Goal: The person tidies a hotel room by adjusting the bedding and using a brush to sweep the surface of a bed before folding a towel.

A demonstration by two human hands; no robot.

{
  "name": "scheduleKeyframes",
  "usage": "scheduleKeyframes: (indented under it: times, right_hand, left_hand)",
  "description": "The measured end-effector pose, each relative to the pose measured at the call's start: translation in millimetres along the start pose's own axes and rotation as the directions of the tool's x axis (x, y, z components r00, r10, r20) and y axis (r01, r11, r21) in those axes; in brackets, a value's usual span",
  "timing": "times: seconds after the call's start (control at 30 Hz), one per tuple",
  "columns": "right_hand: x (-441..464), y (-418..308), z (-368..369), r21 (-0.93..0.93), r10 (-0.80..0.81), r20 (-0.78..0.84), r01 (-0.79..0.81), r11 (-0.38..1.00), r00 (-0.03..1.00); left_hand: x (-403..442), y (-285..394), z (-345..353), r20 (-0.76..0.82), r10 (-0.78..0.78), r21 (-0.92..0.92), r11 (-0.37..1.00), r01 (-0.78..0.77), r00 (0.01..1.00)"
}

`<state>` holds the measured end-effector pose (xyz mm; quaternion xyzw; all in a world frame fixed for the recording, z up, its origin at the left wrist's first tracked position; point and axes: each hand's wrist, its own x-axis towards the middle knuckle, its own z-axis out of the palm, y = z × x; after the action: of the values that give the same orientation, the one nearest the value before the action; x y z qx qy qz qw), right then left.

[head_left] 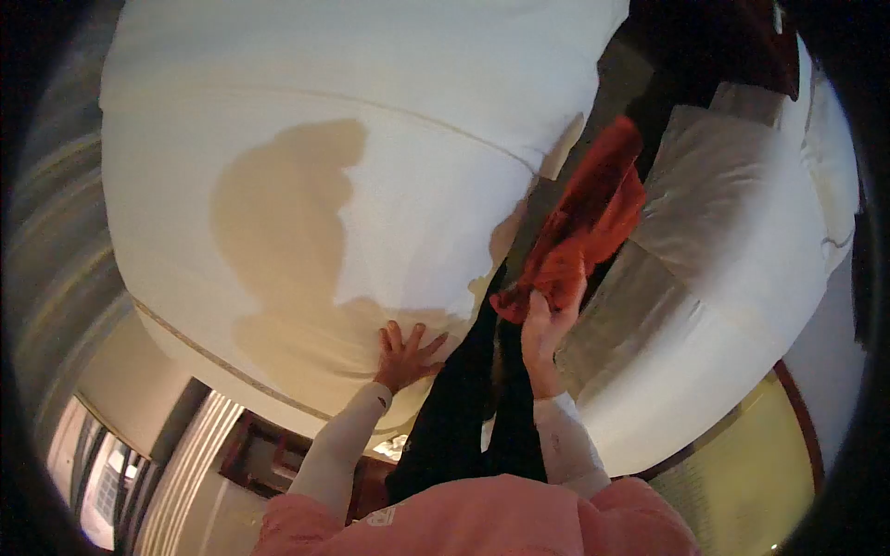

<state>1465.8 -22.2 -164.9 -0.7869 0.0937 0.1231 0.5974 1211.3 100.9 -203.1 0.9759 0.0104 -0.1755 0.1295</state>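
Note:
My left hand (406, 357) lies on the near edge of a white-sheeted bed (417, 167), its fingers spread and nothing in them. A red cloth (593, 213) hangs bunched from my right hand (547, 324), whose fingers are closed around its lower end. The cloth stretches up and to the right, over the gap between this bed and a second one. A large shadow falls across the white sheet in front of my left hand.
A second bed (723, 278) with white and grey bedding stands on the right. Grey curtains (69, 213) hang along the left side. Dark furniture (732, 42) is at the far right end of the gap. A window (102, 473) shows at lower left.

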Motion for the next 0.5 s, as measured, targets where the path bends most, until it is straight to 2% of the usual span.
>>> scheduleKeyframes:
  times: [0.07,0.1,0.17,0.27,0.3,0.37,0.47,0.5]
  right_hand:
    - [-6,28,28,-0.055,-0.038,0.169,0.048,0.997,0.985]
    - [-8,59,46,-0.086,-0.051,0.272,0.077,0.993,0.961]
    - [-27,126,78,0.210,0.095,0.055,-0.105,0.972,0.994]
    - [-41,192,65,-0.106,0.005,0.299,0.029,0.994,0.954]
    - [-54,250,63,-0.140,-0.130,0.363,0.192,0.971,0.923]
    - [-92,259,43,-0.420,0.285,0.296,-0.144,0.896,0.912]
    - [-143,314,21,-0.266,0.448,-0.069,-0.449,0.853,0.891]
    - [-147,304,14,-0.151,0.451,-0.087,-0.460,0.875,0.888]
  left_hand:
    - [-3,-10,15,-0.088,0.034,0.005,0.999,-0.034,0.996]
    - [-2,-13,19,-0.069,0.042,0.020,0.999,-0.040,0.997]
    - [-8,-18,36,-0.023,0.081,0.061,0.995,-0.079,0.996]
    - [-25,-25,55,-0.144,0.081,0.011,0.997,-0.080,0.986]
    - [-24,-35,60,-0.186,0.102,0.035,0.995,-0.097,0.977]
    - [-30,-45,77,-0.195,0.107,0.063,0.993,-0.096,0.975]
    - [-39,-59,75,-0.136,0.088,0.081,0.994,-0.078,0.987]
    - [-33,-66,70,-0.107,0.066,0.085,0.995,-0.057,0.992]
